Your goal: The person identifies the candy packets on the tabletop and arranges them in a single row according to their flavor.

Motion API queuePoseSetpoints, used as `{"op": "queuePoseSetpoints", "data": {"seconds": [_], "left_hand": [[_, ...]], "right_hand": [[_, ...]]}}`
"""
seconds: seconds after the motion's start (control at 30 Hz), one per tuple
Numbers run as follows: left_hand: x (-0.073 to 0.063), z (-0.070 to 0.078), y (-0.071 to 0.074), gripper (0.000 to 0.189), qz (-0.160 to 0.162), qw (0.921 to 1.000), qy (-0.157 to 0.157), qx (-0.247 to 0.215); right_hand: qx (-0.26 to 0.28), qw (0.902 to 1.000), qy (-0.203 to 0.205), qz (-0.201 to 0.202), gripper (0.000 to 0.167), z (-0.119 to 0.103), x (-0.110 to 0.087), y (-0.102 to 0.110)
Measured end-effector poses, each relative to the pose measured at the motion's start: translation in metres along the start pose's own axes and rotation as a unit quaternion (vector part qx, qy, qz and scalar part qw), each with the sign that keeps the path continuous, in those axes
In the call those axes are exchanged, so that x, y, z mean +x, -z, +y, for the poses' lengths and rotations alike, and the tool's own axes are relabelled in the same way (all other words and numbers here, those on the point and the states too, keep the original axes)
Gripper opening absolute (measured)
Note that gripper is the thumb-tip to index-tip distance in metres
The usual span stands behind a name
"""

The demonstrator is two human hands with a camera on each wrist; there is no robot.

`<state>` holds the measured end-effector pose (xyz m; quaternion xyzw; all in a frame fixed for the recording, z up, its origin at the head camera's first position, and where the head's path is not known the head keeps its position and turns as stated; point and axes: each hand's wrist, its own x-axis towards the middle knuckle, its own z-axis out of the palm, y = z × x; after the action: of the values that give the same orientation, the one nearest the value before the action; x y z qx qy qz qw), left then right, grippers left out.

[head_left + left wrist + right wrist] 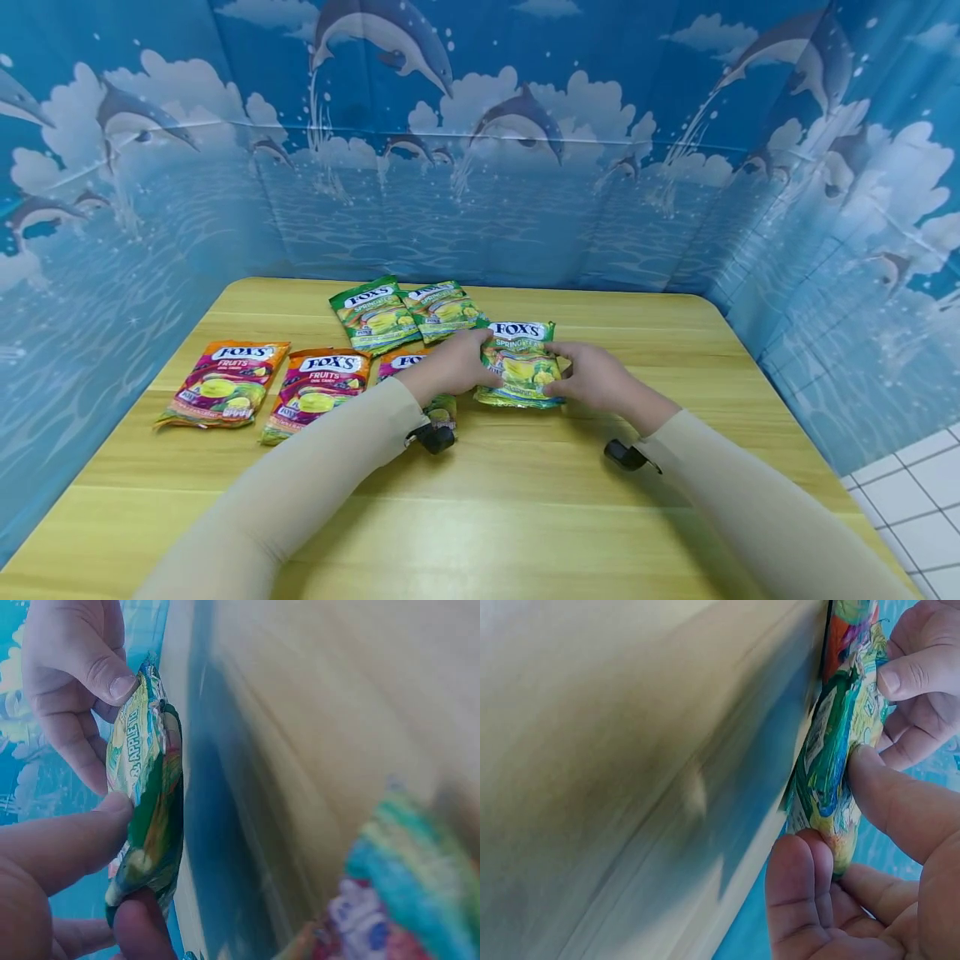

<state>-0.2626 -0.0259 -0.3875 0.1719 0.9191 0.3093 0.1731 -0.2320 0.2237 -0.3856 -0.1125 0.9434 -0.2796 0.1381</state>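
Observation:
Both hands hold a green Fox's spring tea candy bag (521,367) by its two sides, over the middle of the table. My left hand (455,363) pinches its left edge, thumb on the printed front and fingers behind. On the opposite edge, my right hand (596,377) grips it the same way. In the right wrist view the bag (832,757) is close above the tabletop, its shadow beside it. An orange and purple fruits candy bag (442,410) lies partly hidden under my left hand and wrist.
Two more green bags (375,315) lie at the back, side by side. Two orange and purple fruits bags (225,383) lie at the left of the wooden table (525,517). A dolphin-print curtain (480,208) surrounds the table's back and sides.

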Motion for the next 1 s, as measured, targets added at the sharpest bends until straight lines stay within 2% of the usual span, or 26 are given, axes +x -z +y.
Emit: {"op": "queuePoseSetpoints", "data": {"seconds": [0.4, 0.7, 1.0], "left_hand": [[-0.020, -0.004, -0.005, 0.092, -0.024, 0.9992, 0.000, 0.033], [-0.022, -0.012, -0.012, 0.094, -0.036, 0.9982, 0.003, 0.049], [-0.023, -0.010, -0.012, 0.097, -0.046, 0.9952, 0.000, 0.087]], "right_hand": [[0.006, 0.9996, 0.022, -0.015, 0.078, -0.001, -0.010, -0.010], [-0.013, 0.9993, 0.022, -0.027, 0.077, -0.002, -0.013, -0.015], [-0.032, 0.9987, 0.017, -0.036, 0.078, -0.001, -0.009, -0.016]]}}
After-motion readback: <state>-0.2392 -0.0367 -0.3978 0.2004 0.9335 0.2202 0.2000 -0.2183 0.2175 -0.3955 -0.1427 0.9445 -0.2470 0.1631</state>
